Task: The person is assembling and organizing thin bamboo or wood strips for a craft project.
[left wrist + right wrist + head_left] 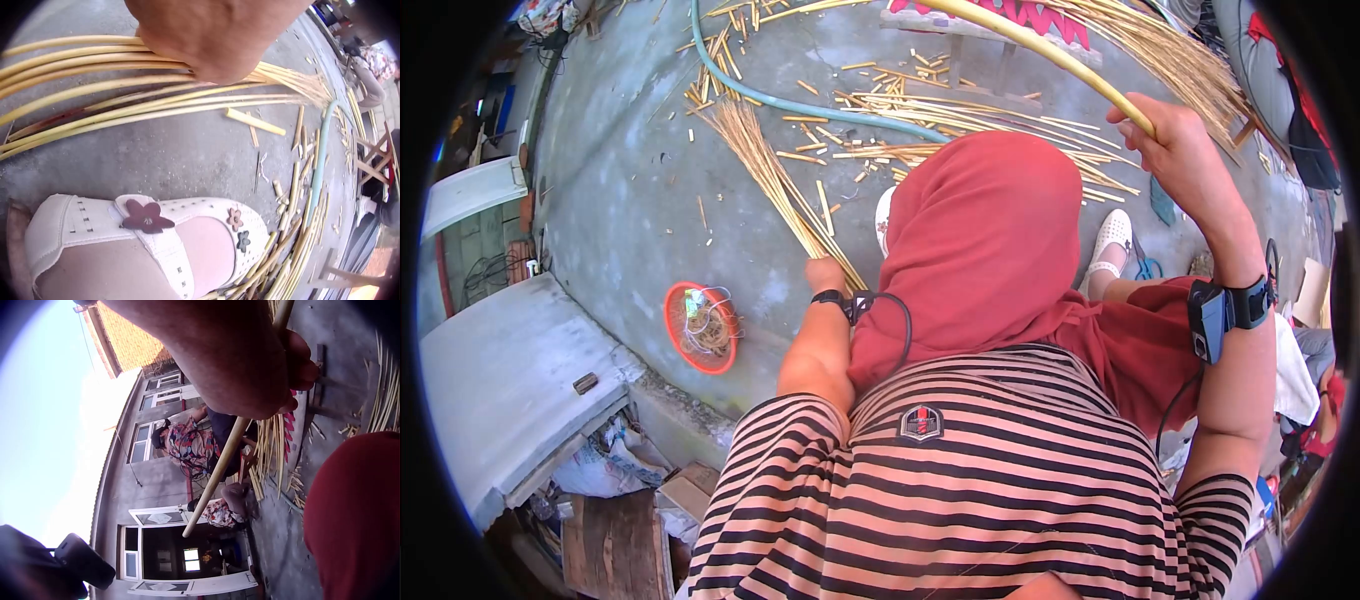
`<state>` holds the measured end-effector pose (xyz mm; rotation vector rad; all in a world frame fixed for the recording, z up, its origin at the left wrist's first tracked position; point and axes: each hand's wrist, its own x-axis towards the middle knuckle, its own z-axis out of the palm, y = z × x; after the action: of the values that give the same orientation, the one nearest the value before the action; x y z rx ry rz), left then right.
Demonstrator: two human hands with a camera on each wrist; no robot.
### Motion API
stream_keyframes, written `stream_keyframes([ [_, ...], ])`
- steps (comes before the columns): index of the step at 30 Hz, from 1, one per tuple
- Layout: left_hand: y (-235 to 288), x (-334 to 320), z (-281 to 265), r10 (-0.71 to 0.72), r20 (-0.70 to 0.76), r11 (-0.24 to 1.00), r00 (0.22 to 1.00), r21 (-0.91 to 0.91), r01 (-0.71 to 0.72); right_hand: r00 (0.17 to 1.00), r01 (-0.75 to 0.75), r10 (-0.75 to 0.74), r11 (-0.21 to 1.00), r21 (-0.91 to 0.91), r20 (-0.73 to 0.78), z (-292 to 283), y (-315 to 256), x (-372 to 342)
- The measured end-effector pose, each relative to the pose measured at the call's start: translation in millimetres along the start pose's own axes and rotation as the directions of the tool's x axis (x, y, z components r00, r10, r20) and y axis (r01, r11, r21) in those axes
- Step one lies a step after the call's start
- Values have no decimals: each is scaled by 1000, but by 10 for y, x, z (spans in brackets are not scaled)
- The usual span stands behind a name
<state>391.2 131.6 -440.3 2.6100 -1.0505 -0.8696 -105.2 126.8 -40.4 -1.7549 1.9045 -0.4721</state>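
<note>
Two hands are at work in the head view, both gripping plant stalks. The right arm is bent and raised, and the right hand [1175,140] stands high at the upper right with its fingers curled round a thick stalk [1040,44]. That stalk arches from the fist toward the upper left and out past the top edge. The left arm reaches down beside the red cloth [990,220], where the left hand [827,272] clasps a bundle of thin stalks [778,185]. The bundle's long axis slants away and to the left over the floor [600,230], frayed tips at the far end, near a blue-green hose [810,106].

In the left wrist view the back of the hand fills the top, and its fingertips are hidden. Stalks lie crosswise beneath it, their brushy tips pointing right, above a white shoe [50,228].

In the right wrist view the hand is seen from the wrist side, fingers wrapped about the thick stalk, though shadow makes the exact hold hard to judge. The stalk runs diagonally from the upper right to an end at lower left, crossing before a person in a patterned shirt [186,440].
</note>
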Motion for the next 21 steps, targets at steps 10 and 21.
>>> stream_keyframes([
  [10, -299, 80, -763, 61, -153, 828, 986, -544, -136, 982, 191, -190, 971, -142, 15, 72, -24, 60],
  [21, 1243, -1008, -1853, 474, -107, 659, 874, -615, -433, 984, 175, -176, 967, 185, -15, 134, -319, 158],
])
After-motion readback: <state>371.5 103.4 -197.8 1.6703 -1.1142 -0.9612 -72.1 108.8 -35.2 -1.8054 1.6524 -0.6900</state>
